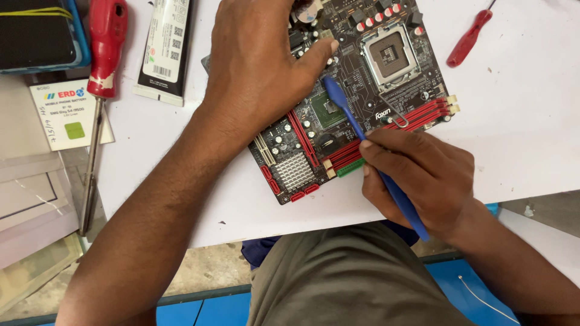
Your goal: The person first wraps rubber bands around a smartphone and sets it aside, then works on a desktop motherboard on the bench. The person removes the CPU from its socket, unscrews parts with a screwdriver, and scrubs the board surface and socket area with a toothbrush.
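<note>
Left hand [260,60] presses flat on the motherboard [350,96] near the table's [519,121] front edge; right hand [423,181] pinches a blue spudger [362,130], tip on the central chip, nothing pried off yet.

Your left hand [260,66] is lying palm down over the upper left part of the circuit board [356,90], fingers spread flat, thumb stretching right toward the board's middle. Your left forearm is running down and left from the board. Your right hand [423,181] is sitting just below the board's lower right edge, fingers curled in a pen-like pinch, knuckles up; the fingertips are probably pressed together, though the hand's back hides them. Your right forearm is angling down and right.
</note>
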The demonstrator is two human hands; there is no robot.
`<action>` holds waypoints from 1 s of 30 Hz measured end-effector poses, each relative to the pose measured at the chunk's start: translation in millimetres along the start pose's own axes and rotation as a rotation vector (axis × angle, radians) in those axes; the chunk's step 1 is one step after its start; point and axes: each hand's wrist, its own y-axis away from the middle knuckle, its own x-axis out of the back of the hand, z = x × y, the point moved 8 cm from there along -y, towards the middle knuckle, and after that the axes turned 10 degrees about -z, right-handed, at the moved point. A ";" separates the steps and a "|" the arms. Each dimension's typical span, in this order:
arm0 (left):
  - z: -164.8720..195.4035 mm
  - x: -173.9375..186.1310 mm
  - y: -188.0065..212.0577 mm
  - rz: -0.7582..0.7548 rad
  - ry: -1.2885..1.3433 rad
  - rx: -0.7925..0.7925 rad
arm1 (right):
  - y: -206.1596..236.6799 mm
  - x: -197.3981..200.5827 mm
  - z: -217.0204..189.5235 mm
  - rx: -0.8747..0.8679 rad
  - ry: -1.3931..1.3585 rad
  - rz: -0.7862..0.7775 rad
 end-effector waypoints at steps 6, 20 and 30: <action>-1.7 -1.3 0.1 -0.007 -0.005 0.015 | 5.8 -8.4 -4.3 0.020 -0.077 -0.060; -3.3 -4.1 1.2 -0.023 -0.016 0.012 | 18.5 1.5 11.0 -0.037 0.033 -0.006; -4.8 -4.6 0.6 -0.039 -0.023 0.038 | 24.9 -6.4 1.0 -0.034 -0.060 -0.064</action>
